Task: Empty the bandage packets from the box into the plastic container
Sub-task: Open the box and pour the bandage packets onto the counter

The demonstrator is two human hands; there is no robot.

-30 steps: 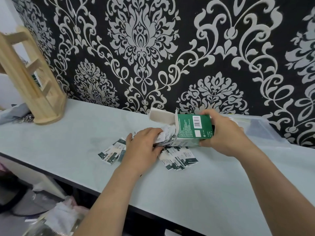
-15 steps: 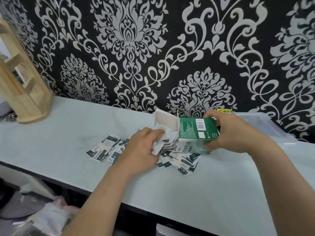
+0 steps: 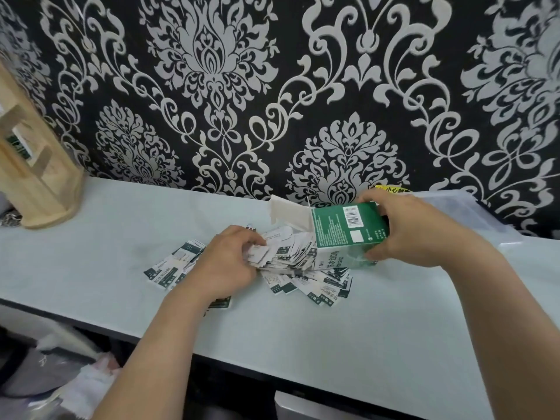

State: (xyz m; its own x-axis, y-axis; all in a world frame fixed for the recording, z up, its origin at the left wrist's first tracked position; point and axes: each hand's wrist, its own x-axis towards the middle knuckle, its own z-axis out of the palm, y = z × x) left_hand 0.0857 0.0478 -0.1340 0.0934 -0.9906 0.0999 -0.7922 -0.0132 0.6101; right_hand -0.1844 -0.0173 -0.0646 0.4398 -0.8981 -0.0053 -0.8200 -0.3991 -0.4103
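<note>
Head view, the only 1. The right hand (image 3: 406, 234) grips the green box (image 3: 345, 228), which lies on its side. The fingers are curled over its top edge and the thumb is clamped under its near lower edge. The box's open mouth faces the left hand, and its white flap (image 3: 288, 213) stands up at the back.

A thick sheaf of bandage packets (image 3: 285, 253) spills from that mouth. The left hand (image 3: 230, 262) has its fingers curled onto the sheaf's free end, pinching it at the fingertips; its thumb is out of sight.

Loose packets (image 3: 318, 283) lie fanned on the pale table (image 3: 363, 328), directly under the box and just below the right thumb. 1 more cluster (image 3: 172, 265) lies just past the left knuckles on that hand's outer side, and 1 packet (image 3: 219, 303) peeks out from under the left wrist.

The clear plastic container (image 3: 472, 213) sits on the table behind the right knuckles, against the wall — apart from the box, its inside unreadable. A yellow label (image 3: 391, 189) shows just above the right fingertips. A wooden rack (image 3: 36, 177) stands well beyond the left hand at the table's far end, under black-and-silver wallpaper (image 3: 212, 86).
</note>
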